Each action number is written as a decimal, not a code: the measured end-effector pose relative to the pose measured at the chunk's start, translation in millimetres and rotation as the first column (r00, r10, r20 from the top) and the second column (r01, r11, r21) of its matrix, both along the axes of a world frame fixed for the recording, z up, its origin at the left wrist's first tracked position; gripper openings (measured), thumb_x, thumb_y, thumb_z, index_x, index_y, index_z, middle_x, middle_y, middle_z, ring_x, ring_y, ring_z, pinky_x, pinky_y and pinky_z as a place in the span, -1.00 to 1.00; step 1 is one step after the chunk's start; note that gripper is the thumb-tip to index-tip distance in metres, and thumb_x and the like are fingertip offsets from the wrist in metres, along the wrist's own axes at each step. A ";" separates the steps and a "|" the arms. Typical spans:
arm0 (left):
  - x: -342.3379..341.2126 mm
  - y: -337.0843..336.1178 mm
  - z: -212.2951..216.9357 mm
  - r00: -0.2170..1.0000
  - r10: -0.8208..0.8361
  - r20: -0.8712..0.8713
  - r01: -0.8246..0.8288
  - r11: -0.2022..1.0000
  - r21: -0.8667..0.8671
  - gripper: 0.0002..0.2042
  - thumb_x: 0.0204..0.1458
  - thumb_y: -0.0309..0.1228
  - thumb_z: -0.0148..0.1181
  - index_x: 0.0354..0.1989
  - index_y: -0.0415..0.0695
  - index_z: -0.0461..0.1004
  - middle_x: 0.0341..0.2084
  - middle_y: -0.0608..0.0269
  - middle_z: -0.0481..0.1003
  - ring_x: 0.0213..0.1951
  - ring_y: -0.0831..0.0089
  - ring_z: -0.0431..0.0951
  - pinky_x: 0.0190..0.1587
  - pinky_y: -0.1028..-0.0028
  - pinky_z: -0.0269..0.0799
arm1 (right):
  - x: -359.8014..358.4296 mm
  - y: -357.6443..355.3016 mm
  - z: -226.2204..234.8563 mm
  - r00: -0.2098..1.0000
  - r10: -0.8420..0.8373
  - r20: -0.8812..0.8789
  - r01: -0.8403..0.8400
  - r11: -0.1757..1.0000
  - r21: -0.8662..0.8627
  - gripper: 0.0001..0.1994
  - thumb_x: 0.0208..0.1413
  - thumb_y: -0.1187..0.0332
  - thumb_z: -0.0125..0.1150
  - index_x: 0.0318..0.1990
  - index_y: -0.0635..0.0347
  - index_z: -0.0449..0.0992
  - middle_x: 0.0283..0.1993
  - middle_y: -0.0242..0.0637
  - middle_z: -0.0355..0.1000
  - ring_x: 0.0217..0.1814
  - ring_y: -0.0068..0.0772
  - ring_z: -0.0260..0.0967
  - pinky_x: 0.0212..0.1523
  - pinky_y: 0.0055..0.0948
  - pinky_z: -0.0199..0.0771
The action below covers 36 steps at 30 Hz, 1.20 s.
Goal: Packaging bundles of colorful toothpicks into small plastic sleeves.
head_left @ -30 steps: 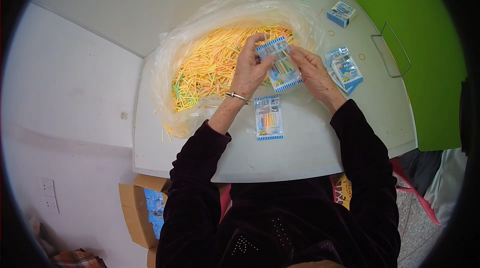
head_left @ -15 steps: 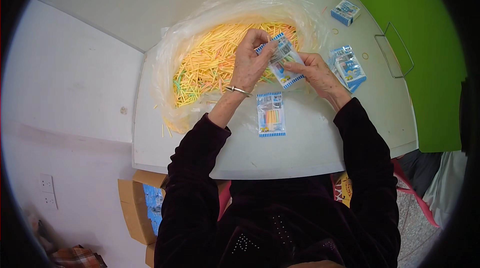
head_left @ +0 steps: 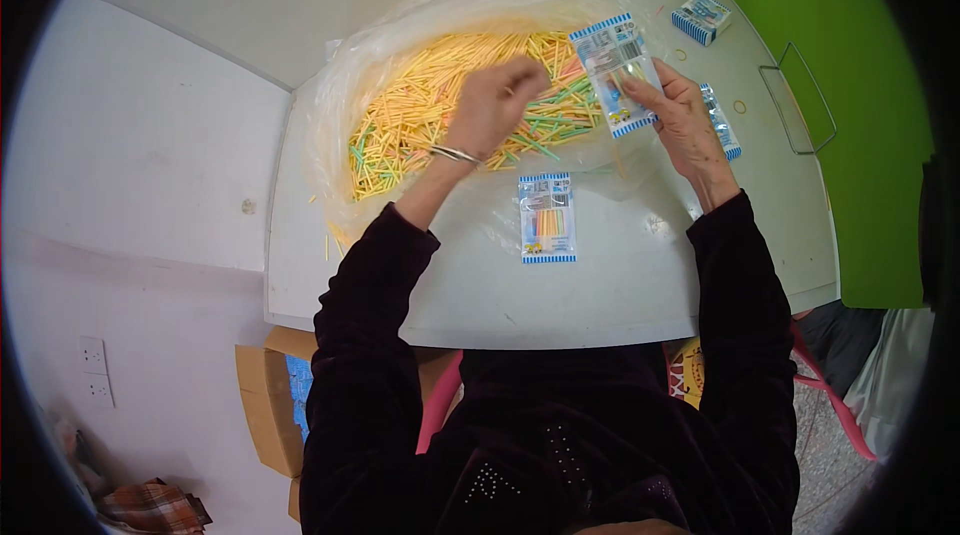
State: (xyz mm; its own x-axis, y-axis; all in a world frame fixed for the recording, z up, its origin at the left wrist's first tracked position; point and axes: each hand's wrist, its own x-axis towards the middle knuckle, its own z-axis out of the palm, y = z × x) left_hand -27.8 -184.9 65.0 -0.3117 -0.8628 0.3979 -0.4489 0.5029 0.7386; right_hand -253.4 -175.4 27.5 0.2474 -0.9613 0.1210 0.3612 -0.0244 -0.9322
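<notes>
My right hand [head_left: 685,120] grips a clear blue-and-white packet [head_left: 610,55], its thumb across the front and its fingers behind. Some thin sticks show through the packet's window. Over a heap of short thin sticks [head_left: 420,100], mostly yellow and orange with some green, hovers my left hand [head_left: 500,100], a metal bangle on its wrist. Its fingers are curled together and blurred; I cannot see what they hold, if anything. The heap lies in a large open clear plastic bag [head_left: 330,125]. A similar packet with coloured sticks [head_left: 548,220] lies flat on the table in front of it.
More packets [head_left: 722,123] lie beyond my right hand, partly hidden by it. A banded stack of packets [head_left: 702,17] sits at the far right. Rubber bands [head_left: 740,106] and a wire handle [head_left: 798,100] are nearby. An open cardboard box [head_left: 268,410] stands below the table's left front edge.
My left hand has let go of the packet and moved left over the heap. My right hand has carried the packet up and to the right.
</notes>
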 end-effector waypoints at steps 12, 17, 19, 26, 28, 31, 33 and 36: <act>-25.1 -22.8 -38.2 0.487 0.123 0.864 0.180 0.954 -0.238 -0.92 -0.17 -0.51 0.01 -0.55 -0.26 0.41 -0.53 0.02 0.48 -0.37 0.14 0.49 -0.36 0.28 0.42 | -7.1 6.3 7.6 0.990 -0.025 0.140 0.024 1.000 0.007 -0.74 0.07 0.36 0.12 -0.08 0.21 0.42 -0.19 -0.43 0.46 -0.21 -0.76 0.37 -0.19 -0.70 0.35; -35.0 -39.5 -39.4 0.400 0.125 0.908 0.092 0.980 -0.176 -0.89 -0.19 -0.50 0.00 -0.55 -0.24 0.45 -0.60 -0.07 0.46 -0.47 0.08 0.50 -0.41 0.21 0.43 | -11.0 0.3 -1.3 0.995 -0.023 0.093 0.025 1.000 -0.015 -0.75 0.06 0.35 0.14 -0.11 0.22 0.44 -0.21 -0.40 0.47 -0.23 -0.74 0.39 -0.19 -0.69 0.36; -30.5 -44.4 -41.7 0.484 0.125 0.866 0.007 0.989 -0.146 -0.88 -0.19 -0.48 -0.01 -0.53 -0.24 0.45 -0.58 -0.09 0.46 -0.46 0.05 0.49 -0.41 0.24 0.42 | -12.8 0.0 -1.6 0.996 -0.006 0.093 0.004 1.000 0.022 -0.75 0.04 0.35 0.16 -0.12 0.24 0.45 -0.24 -0.39 0.48 -0.26 -0.72 0.40 -0.22 -0.68 0.37; 16.7 -61.9 -38.2 0.931 0.046 0.362 -0.113 0.979 0.167 -0.84 -0.17 -0.37 0.14 -0.44 -0.19 0.43 -0.61 0.12 0.47 -0.55 0.32 0.48 -0.42 0.42 0.42 | -13.2 -2.4 -6.8 0.998 0.013 0.066 -0.019 0.996 0.085 -0.78 0.03 0.36 0.18 -0.20 0.30 0.49 -0.29 -0.36 0.48 -0.31 -0.69 0.40 -0.25 -0.67 0.38; 14.2 -55.9 -29.0 0.989 0.023 0.145 -0.066 0.954 0.294 -0.87 -0.09 -0.43 0.12 -0.37 -0.19 0.40 -0.60 0.21 0.47 -0.52 0.46 0.48 -0.44 0.52 0.40 | -14.7 0.0 -7.2 1.000 0.006 0.026 -0.009 0.990 0.137 -0.78 0.03 0.36 0.18 -0.22 0.32 0.50 -0.31 -0.35 0.48 -0.32 -0.68 0.40 -0.27 -0.68 0.38; 14.4 -44.6 -8.5 0.982 0.025 -0.189 0.048 0.926 0.375 -0.87 0.01 -0.49 0.10 -0.27 -0.18 0.36 -0.53 0.26 0.50 -0.48 0.60 0.49 -0.44 0.65 0.40 | -13.0 -3.1 -16.6 0.998 0.055 -0.034 -0.050 0.991 0.120 -0.78 0.03 0.36 0.17 -0.23 0.33 0.51 -0.33 -0.37 0.48 -0.34 -0.69 0.39 -0.29 -0.68 0.37; 8.5 -32.2 11.4 0.948 0.058 -0.314 0.018 0.973 0.232 -0.84 0.01 -0.50 0.10 -0.23 -0.18 0.34 -0.49 0.21 0.52 -0.47 0.59 0.50 -0.43 0.64 0.41 | -7.8 0.2 -11.7 0.998 0.058 -0.035 -0.053 0.991 0.124 -0.78 0.02 0.35 0.18 -0.26 0.34 0.52 -0.36 -0.39 0.46 -0.36 -0.72 0.34 -0.30 -0.68 0.31; -7.3 -19.0 36.7 0.910 0.046 -0.411 0.016 0.989 0.147 -0.77 0.00 -0.51 0.11 -0.16 -0.21 0.30 -0.51 0.21 0.52 -0.47 0.60 0.49 -0.43 0.64 0.41 | -4.0 8.0 -6.7 0.995 0.082 -0.053 -0.075 0.989 0.131 -0.77 0.02 0.33 0.19 -0.27 0.35 0.53 -0.39 -0.42 0.44 -0.37 -0.75 0.30 -0.31 -0.68 0.25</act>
